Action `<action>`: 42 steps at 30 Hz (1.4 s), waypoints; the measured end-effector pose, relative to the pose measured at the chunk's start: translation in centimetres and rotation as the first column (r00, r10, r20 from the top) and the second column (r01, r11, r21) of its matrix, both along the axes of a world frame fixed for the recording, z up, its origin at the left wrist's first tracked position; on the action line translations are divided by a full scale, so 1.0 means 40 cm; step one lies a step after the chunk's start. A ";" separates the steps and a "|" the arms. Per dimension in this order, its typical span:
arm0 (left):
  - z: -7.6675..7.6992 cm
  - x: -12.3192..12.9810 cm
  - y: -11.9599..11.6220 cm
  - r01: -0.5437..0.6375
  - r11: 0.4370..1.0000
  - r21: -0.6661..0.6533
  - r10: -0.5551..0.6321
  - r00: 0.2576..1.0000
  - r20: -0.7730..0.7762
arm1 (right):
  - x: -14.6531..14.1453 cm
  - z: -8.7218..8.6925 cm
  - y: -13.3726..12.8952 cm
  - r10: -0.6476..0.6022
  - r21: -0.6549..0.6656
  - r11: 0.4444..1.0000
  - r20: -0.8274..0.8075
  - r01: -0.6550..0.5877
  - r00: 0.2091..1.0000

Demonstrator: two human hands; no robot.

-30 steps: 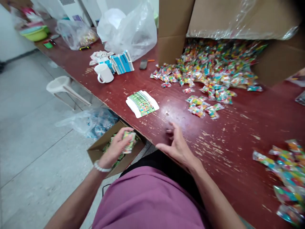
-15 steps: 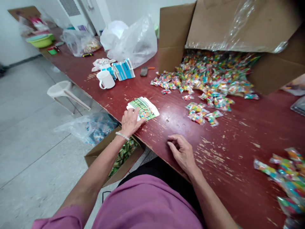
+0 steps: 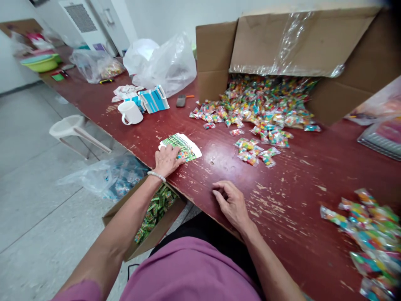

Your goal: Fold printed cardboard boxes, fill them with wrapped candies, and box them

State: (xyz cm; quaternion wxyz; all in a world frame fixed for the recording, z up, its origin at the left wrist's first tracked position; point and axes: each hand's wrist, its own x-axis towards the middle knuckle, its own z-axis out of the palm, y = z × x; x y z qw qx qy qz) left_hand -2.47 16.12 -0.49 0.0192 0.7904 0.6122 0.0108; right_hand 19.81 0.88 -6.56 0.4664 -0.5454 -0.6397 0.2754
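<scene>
Stack of green printed cards (image 3: 184,146) sits near the front-left edge of the red table (image 3: 297,196), fanned a bit, white backs showing at the far side. Left hand (image 3: 167,159) lies flat on the near end of the stack, fingers spread loosely over the top card, thumb side toward the table edge; can't tell if it's pinching a card or just pressing down. Right hand (image 3: 232,204) rests on the bare table close to the edge, fingers curled under, holding nothing.

Small cluster of colourful candy packets (image 3: 254,151) lies just right of the cards, apart from them. Behind that, a big cardboard box (image 3: 282,42) on its side spills a large heap of the same packets. More packets at the right edge. White mug (image 3: 130,113) and a blue-white carton (image 3: 153,99) further back left. Below the table edge, an open box (image 3: 150,217) on the floor holds green packets.

Risks, my read:
- stack is already skewed and near the edge; a sideways drag could slide cards off into the floor box or onto the floor
- glossy cards, so lifting one may bring two
- flaking tabletop could snag a card corner
</scene>
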 end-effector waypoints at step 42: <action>0.006 0.168 -0.339 0.499 0.603 -0.622 0.604 0.224 0.765 | -0.054 0.139 -0.049 -0.125 -0.358 0.909 -0.720 -0.211 0.683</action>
